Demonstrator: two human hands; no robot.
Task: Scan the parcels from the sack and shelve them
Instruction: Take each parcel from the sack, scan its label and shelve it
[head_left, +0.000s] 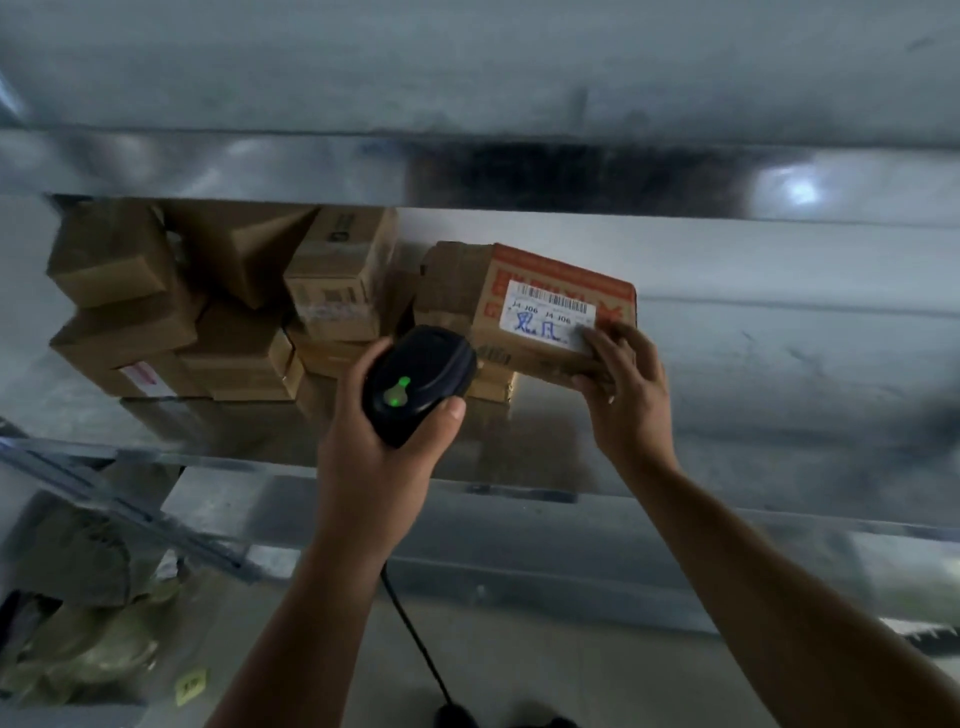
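The metal shelf carries a stack of boxes on its left, with bare room to the right. The parcel is tilted against the stack's right side, its label facing up, likely so the barcode reads. The right hand grips its near corner with curled fingers. The left hand wraps the scanner, green light on, aimed at the label. The stack crowds the parcel's left, and the cable hangs below.

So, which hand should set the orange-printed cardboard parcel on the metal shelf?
Probably the right hand: it holds the orange-printed cardboard parcel; the left hand grips the black handheld scanner.
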